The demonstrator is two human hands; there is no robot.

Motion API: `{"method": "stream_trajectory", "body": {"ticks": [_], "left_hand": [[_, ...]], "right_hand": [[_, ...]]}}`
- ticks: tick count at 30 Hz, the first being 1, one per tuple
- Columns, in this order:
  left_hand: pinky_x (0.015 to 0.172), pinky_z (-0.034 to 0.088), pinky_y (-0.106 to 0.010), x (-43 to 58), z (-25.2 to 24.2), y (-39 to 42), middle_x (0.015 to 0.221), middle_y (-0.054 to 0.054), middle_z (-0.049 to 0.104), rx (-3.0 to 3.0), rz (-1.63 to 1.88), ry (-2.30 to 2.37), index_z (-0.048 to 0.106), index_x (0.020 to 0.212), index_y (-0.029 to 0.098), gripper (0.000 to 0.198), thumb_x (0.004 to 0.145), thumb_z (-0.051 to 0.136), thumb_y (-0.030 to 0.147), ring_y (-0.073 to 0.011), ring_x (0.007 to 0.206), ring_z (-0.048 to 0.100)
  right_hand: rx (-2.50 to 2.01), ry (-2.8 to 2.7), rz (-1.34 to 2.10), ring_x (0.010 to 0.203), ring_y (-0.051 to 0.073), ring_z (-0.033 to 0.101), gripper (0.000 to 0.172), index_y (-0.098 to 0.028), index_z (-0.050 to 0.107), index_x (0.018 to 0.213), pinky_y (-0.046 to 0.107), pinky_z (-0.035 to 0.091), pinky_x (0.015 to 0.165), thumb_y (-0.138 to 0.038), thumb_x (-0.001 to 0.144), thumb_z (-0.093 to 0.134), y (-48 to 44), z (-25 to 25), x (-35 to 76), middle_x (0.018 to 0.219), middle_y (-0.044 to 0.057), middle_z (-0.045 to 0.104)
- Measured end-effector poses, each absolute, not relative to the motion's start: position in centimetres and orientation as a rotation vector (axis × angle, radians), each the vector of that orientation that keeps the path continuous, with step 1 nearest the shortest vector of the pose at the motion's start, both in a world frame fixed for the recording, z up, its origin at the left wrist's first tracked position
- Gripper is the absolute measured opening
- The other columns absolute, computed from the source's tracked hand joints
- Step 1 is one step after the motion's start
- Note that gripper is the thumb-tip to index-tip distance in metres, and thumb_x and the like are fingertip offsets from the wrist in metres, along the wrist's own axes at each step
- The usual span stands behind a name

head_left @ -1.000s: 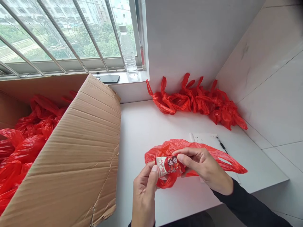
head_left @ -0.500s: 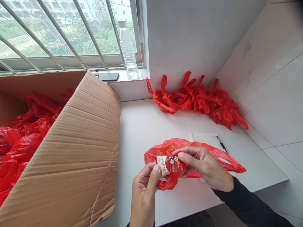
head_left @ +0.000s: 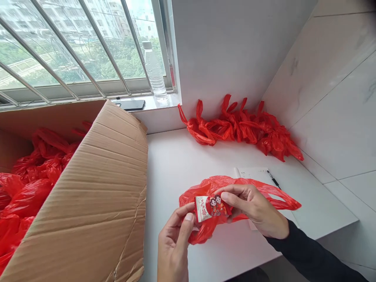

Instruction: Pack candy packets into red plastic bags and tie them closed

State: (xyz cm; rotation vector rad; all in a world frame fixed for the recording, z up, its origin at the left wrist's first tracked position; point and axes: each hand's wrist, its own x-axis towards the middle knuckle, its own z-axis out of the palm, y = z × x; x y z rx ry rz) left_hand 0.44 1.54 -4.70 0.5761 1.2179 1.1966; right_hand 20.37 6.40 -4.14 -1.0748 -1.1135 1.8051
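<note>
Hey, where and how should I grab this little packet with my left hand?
Probably pinch the packet by its pale left end, with the left hand coming from the left, thumb in front, fingers behind. Its printed face is toward you, and the right hand holds the opposite end.

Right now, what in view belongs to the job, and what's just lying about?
Likely in the job:
printed red-and-white packet, held
unknotted red plastic bag
knotted red bags
cardboard box

Probably lying about:
clear plastic bottle
smartphone
pen
paper
</note>
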Motion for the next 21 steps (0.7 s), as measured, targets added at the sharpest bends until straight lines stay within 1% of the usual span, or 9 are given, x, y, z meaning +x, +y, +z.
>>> {"method": "stream_trajectory", "body": {"ticks": [5,8,10,13,17,21], "left_hand": [[0.068,0.053,-0.026,-0.07,-4.65,1.32,0.096,-0.007,0.074,0.635,1.149,1.264,0.073,0.113,0.020,0.041,0.081,0.075,0.045,-0.0168,0.076,0.064],[0.071,0.055,-0.029,0.14,-4.52,1.21,0.096,-0.008,0.075,0.641,1.122,1.265,0.073,0.114,0.019,0.043,0.081,0.075,0.046,-0.0192,0.079,0.066],[0.073,0.057,-0.032,0.35,-4.38,1.18,0.095,-0.009,0.075,0.656,1.115,1.256,0.074,0.112,0.019,0.042,0.081,0.075,0.047,-0.0216,0.083,0.067],[0.076,0.058,-0.035,0.62,-4.20,1.24,0.094,-0.009,0.074,0.689,1.114,1.239,0.076,0.107,0.018,0.039,0.081,0.075,0.047,-0.0229,0.084,0.067],[0.075,0.058,-0.035,0.77,-4.27,1.51,0.090,-0.009,0.074,0.697,1.114,1.234,0.077,0.104,0.017,0.038,0.080,0.076,0.046,-0.0221,0.079,0.067],[0.070,0.056,-0.031,0.82,-4.52,1.63,0.086,-0.007,0.074,0.702,1.108,1.251,0.076,0.103,0.016,0.039,0.080,0.076,0.048,-0.0202,0.075,0.067]], "right_hand": [[-1.092,-1.110,1.806,0.068,0.013,0.063,0.032,-0.022,0.075,0.114,0.026,0.062,0.063,-0.044,0.092,0.067,6.27,-4.10,20.65,0.085,0.003,0.072],[-1.086,-1.119,1.801,0.069,0.013,0.063,0.032,-0.022,0.075,0.114,0.026,0.062,0.063,-0.044,0.092,0.066,6.27,-4.07,20.62,0.087,0.003,0.071],[-1.077,-1.122,1.796,0.072,0.014,0.063,0.031,-0.023,0.075,0.114,0.028,0.062,0.064,-0.043,0.092,0.066,6.30,-4.12,20.58,0.087,0.003,0.070],[-1.066,-1.128,1.786,0.075,0.015,0.064,0.030,-0.024,0.075,0.115,0.029,0.062,0.064,-0.042,0.093,0.066,6.31,-4.29,20.58,0.084,0.003,0.069],[-1.067,-1.120,1.787,0.074,0.015,0.064,0.029,-0.024,0.075,0.115,0.029,0.062,0.064,-0.041,0.093,0.066,6.28,-4.58,20.69,0.088,0.004,0.071],[-1.078,-1.112,1.784,0.072,0.014,0.064,0.029,-0.025,0.075,0.114,0.028,0.062,0.064,-0.042,0.092,0.067,6.38,-4.74,20.77,0.087,0.003,0.071]]}}
